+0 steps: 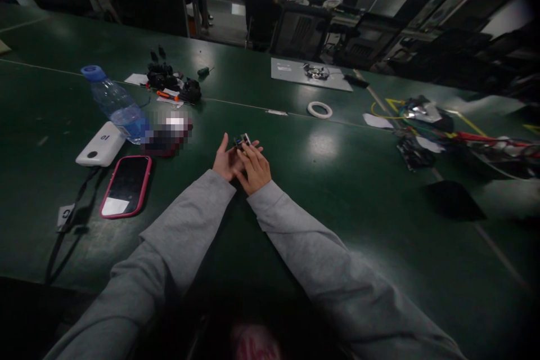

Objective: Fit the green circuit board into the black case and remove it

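Green tabletop point(337, 180) lies beneath. At one o'clock of the open left hand point(226, 163), a small blackish electronic module point(242, 139) shows whitish edge; whether right hand point(255, 170) grips it, I cannot tell.

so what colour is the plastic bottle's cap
The cap is blue; the head view shows it.

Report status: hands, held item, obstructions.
Left hand palm up, right hand over it. Small dark-and-white part between them. No obstruction seen; pink-edged rectangular black phone lies leftward.
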A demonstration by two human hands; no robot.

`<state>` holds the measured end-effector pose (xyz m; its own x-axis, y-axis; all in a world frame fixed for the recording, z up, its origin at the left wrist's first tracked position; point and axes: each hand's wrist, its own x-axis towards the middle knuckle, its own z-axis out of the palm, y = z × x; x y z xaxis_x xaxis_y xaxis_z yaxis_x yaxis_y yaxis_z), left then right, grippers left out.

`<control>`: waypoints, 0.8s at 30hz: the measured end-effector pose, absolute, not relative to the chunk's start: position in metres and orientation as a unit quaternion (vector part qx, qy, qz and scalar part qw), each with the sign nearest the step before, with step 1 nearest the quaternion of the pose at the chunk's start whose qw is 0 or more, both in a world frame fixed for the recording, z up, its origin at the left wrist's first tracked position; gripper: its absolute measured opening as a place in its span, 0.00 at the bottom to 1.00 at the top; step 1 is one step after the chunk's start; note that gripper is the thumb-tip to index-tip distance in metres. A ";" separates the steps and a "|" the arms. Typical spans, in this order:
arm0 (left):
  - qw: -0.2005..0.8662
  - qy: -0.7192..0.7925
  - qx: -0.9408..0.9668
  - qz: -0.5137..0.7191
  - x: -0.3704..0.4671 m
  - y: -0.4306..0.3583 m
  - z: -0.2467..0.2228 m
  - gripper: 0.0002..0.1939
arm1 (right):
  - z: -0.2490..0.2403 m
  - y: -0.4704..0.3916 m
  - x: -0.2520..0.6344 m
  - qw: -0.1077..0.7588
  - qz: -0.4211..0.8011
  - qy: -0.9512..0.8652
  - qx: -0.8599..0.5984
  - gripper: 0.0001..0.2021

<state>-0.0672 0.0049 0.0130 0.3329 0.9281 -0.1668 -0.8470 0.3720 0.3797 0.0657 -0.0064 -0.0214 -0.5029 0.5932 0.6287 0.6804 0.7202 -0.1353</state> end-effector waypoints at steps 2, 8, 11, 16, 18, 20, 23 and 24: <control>0.815 0.164 0.125 0.542 -0.068 0.005 0.013 0.36 | -0.025 0.007 0.077 0.358 -0.024 -0.850 -0.385 0.30; 0.829 0.124 0.156 0.522 -0.064 0.001 0.015 0.36 | -0.036 0.030 0.093 0.465 0.092 -0.768 -0.431 0.36; 0.832 0.127 0.159 0.515 -0.062 -0.002 0.018 0.36 | -0.041 0.037 0.099 0.495 0.166 -0.706 -0.479 0.36; 0.835 0.139 0.184 0.500 -0.059 -0.005 0.024 0.35 | -0.039 0.049 0.116 0.521 0.349 -0.559 -0.542 0.33; 0.834 0.143 0.196 0.495 -0.058 -0.005 0.026 0.34 | -0.032 0.052 0.127 0.510 0.484 -0.495 -0.510 0.31; 0.834 0.149 0.206 0.489 -0.058 -0.006 0.028 0.33 | -0.024 0.053 0.145 0.490 0.622 -0.411 -0.453 0.27; 0.829 0.170 0.212 0.489 -0.060 -0.006 0.028 0.32 | -0.011 0.056 0.188 0.477 0.711 -0.314 -0.411 0.21; 0.826 0.176 0.214 0.491 -0.060 -0.005 0.027 0.32 | -0.007 0.056 0.207 0.482 0.697 -0.319 -0.424 0.18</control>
